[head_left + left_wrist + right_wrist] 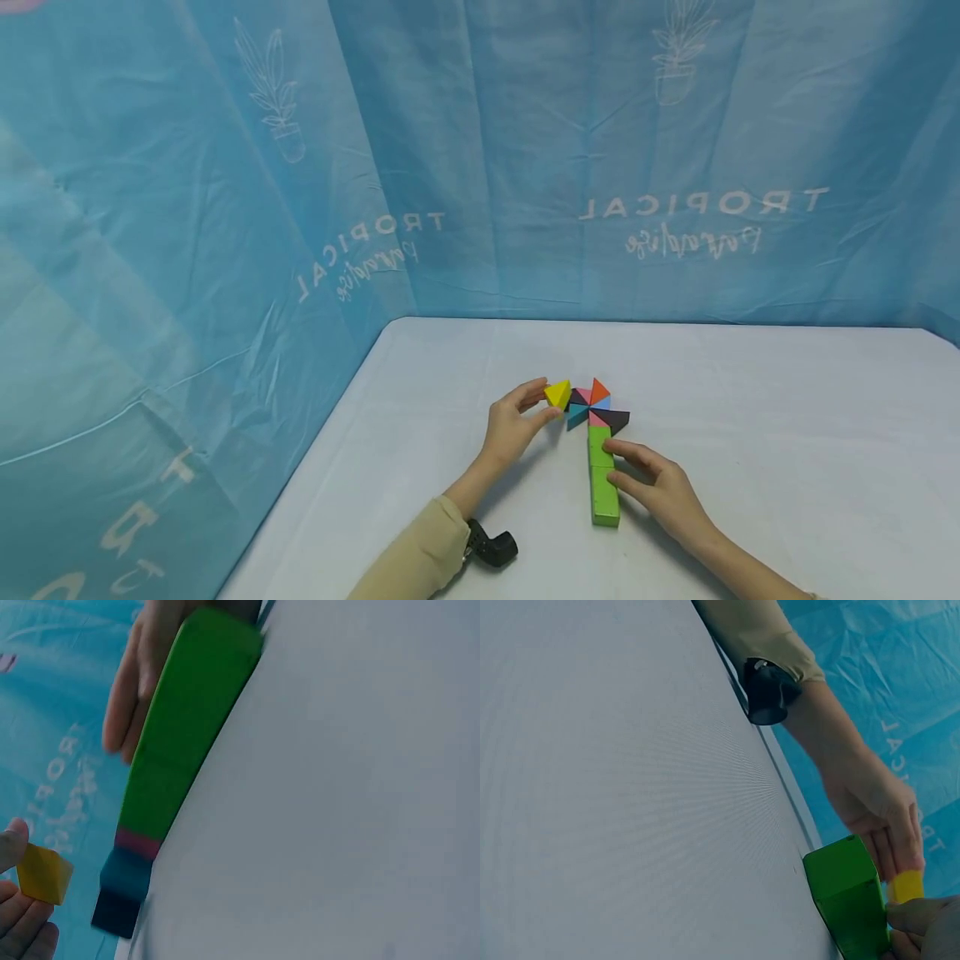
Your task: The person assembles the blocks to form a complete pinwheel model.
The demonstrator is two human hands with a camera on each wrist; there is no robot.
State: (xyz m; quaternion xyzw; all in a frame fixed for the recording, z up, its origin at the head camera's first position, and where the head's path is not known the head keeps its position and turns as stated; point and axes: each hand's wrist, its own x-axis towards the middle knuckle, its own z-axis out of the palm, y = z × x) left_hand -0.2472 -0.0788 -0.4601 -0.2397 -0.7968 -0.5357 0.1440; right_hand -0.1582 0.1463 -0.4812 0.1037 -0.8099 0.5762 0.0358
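My left hand (513,425) pinches a yellow triangular block (558,394) between thumb and fingers, at the left edge of a pinwheel of small triangular blocks. An orange triangle (600,392), a teal one (577,415), a black one (613,419) and several pink, blue and dark pieces meet at its middle. Below it, two green blocks (604,496) lie end to end like a stem. My right hand (667,496) is at their right side, its thumb and index fingertips against the green edge. In the left wrist view, the yellow block (45,875) shows in the left fingers.
Everything lies on a white-covered table (787,450). Blue printed curtains (480,167) hang behind it and along the left. A black wrist camera (492,546) juts from the left sleeve, just above the table.
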